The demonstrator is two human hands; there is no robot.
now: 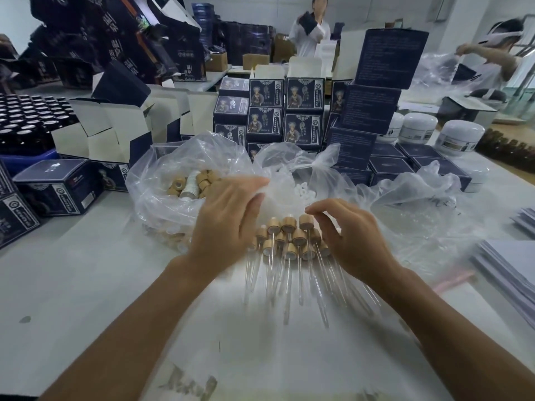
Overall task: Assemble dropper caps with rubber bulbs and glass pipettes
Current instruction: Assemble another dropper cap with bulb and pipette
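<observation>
A pile of assembled droppers [289, 241], wooden caps with glass pipettes pointing toward me, lies on the white table [86, 285] between my hands. My left hand [228, 218] hovers at the pile's left, fingers fairly straight, fingertips touching the plastic bag of white rubber bulbs [301, 189]. My right hand [350, 233] arches over the pile's right side with fingers loosely curled, holding nothing that I can see. A clear bag of loose wooden caps [199, 180] sits behind my left hand.
Stacks of dark blue product boxes [269, 111] and open cartons [115, 131] stand behind the bags. White jars [460, 134] are at the right, crumpled plastic [419, 204] and grey paper sheets [509, 264] further right. Dark bottles [26, 117] fill the far left. Two people work in the background.
</observation>
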